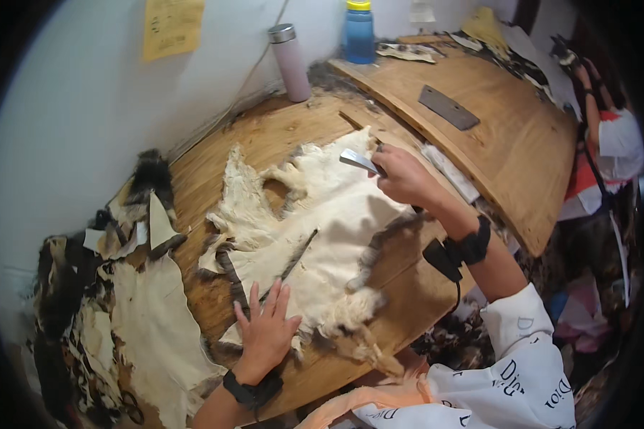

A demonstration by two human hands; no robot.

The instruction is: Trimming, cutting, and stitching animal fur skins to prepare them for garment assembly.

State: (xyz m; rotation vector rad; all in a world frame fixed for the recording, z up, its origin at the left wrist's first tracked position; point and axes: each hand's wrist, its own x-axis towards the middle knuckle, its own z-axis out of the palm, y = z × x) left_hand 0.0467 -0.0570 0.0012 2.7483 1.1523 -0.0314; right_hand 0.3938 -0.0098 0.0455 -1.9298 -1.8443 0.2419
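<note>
Wooden table [408,275], 1 pale hide [343,211], left hand [266,334] spread on it, right hand [408,177] gripping half-hidden metal tool [357,159]

I can't see the grip of the silver flat-bladed tool [355,159], wrapped in the bare right hand [402,174]. The spread left hand [266,329] hides some of the cream, fur-edged hide [329,207]. My view's upper edge crops the yellow paper sheet [172,30].

Left fingers [271,301] touch a hide [336,214], right fingers [388,155] grip a tool [356,159].
</note>
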